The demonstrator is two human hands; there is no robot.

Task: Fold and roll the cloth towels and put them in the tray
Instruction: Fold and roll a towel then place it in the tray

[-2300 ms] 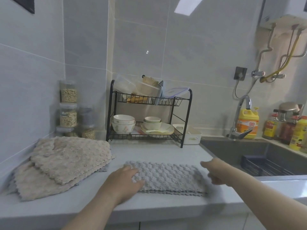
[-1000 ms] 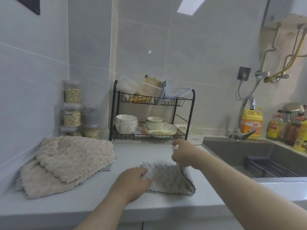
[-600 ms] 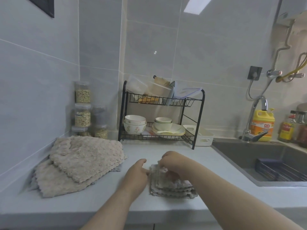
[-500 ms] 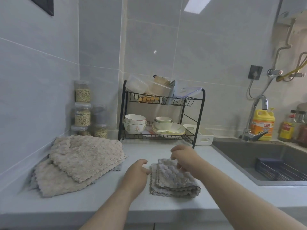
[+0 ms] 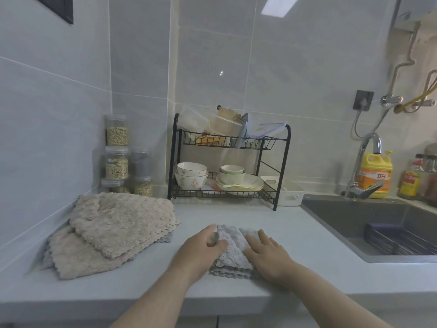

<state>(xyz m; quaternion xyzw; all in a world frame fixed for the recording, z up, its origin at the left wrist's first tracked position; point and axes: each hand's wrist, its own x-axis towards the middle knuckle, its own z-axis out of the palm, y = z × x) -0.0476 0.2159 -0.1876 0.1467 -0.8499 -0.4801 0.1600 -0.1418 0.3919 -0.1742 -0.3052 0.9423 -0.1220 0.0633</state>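
- Counter (image 5: 295, 233): the pale work surface that carries every towel we can see. None has reached the tray yet.
- Beige towels (image 5: 118, 223): a loose, overlapping pile at the left of the counter, near the wall. They lie flat and unfolded, with a grey edge showing beneath, and we cannot count the layers. We judge this pile to be the bulk of the work left.
- White tray (image 5: 287, 191): it stands at the back of the counter, between the dish rack (image 5: 227, 166) and the sink (image 5: 378, 223), well apart from both hands. No towel shows in it.
- Grey towel (image 5: 233, 254): it lies near the front edge of the counter, between the hands, and is already folded into a compact stack of several layers. We judge the folding done or nearly so and the rolling not yet begun.
- Left hand (image 5: 201, 252): its grip curls round the towel's far left corner, thumb on top, pinching the cloth.
- Right hand (image 5: 269, 254): its grip is spread, with straight fingers pressing the towel's right side flat.
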